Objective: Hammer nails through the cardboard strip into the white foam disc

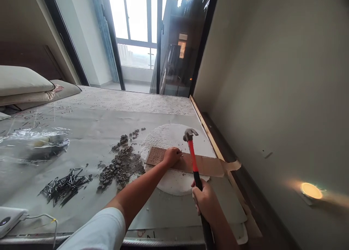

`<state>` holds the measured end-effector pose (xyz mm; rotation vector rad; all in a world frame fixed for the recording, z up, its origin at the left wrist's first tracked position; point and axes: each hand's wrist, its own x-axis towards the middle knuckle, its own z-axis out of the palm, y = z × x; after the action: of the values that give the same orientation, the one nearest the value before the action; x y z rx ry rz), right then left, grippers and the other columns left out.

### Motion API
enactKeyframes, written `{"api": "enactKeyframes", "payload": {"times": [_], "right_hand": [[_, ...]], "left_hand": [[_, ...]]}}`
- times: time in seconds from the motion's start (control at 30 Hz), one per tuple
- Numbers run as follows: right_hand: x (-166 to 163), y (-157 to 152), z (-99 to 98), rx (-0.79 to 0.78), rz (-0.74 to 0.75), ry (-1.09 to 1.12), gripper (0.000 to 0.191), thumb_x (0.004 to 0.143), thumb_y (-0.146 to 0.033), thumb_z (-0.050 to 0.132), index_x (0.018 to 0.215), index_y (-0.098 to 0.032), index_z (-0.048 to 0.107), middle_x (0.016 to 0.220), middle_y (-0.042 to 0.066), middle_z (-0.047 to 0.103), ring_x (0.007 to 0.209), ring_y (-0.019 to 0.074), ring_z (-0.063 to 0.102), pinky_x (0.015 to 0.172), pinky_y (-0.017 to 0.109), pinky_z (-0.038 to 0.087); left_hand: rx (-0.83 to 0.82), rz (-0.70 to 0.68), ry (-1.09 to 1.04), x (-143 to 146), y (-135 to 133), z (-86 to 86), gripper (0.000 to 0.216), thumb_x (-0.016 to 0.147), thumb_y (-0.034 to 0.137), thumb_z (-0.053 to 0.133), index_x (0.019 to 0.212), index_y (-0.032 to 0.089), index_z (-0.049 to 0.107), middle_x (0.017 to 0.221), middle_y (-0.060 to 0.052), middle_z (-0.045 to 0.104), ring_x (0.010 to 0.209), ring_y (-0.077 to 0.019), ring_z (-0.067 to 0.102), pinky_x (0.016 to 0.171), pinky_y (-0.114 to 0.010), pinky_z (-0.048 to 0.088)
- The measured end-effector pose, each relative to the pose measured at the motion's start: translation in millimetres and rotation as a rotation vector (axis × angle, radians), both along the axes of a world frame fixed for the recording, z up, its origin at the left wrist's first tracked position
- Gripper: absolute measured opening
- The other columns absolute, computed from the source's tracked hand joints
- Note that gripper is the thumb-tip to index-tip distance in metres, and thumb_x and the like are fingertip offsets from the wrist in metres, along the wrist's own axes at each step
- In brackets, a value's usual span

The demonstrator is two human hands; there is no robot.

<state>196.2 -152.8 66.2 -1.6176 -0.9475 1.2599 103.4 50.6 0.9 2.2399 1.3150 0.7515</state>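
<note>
My right hand (204,197) is wrapped round the black grip of a claw hammer (193,155) with a red neck, its steel head raised above the board. With my left hand (172,156) I pinch a small nail (181,152), resting on a brown board (201,164). Rows of small holes cover the board's left end. Beneath it lies a round white foam-like disc (174,186). To the left, a pile of loose nails (65,184) lies on the grey sheet. Between nails and disc is a heap of grey rubble (117,168).
A clear plastic bag (35,144) with something dark inside lies at the left. A white device (12,219) with a cable sits at the near left corner. A wooden rail (208,132) runs along the right edge, beside a wall with a lit lamp (311,190). Pillows (24,81) lie far left.
</note>
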Motion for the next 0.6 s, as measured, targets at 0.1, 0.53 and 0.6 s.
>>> {"api": "enactKeyframes", "payload": {"times": [0.1, 0.53, 0.6], "right_hand": [[-2.8, 2.0, -0.2, -0.056, 0.013, -0.066, 0.006, 0.068, -0.023, 0.044, 0.071, -0.021, 0.04, 0.041, -0.011, 0.03, 0.026, 0.0073, 0.029, 0.025, 0.021, 0.025], [-3.9, -1.1, 0.1, -0.001, -0.021, -0.004, 0.006, 0.068, -0.024, 0.044, 0.069, -0.022, 0.038, 0.041, -0.011, 0.029, 0.026, 0.0068, 0.028, 0.027, 0.02, 0.026], [-3.8, -1.1, -0.5, 0.001, -0.032, -0.011, 0.006, 0.068, -0.024, 0.043, 0.07, -0.022, 0.038, 0.042, -0.011, 0.029, 0.025, 0.0065, 0.027, 0.026, 0.02, 0.026]], "left_hand": [[0.007, 0.013, 0.033, -0.5, 0.1, -0.1, 0.016, 0.073, 0.027, 0.059, 0.07, 0.016, 0.07, 0.075, -0.005, 0.068, 0.073, -0.0166, 0.057, 0.069, -0.027, 0.038], [-0.018, -0.003, 0.024, -0.9, 1.3, -0.6, 0.016, 0.072, 0.026, 0.058, 0.071, 0.017, 0.071, 0.076, -0.005, 0.068, 0.074, -0.0169, 0.057, 0.069, -0.027, 0.039], [-0.003, -0.013, 0.015, -0.9, 2.0, -1.7, 0.016, 0.072, 0.027, 0.059, 0.071, 0.017, 0.071, 0.076, -0.005, 0.068, 0.073, -0.017, 0.057, 0.069, -0.027, 0.039]]}}
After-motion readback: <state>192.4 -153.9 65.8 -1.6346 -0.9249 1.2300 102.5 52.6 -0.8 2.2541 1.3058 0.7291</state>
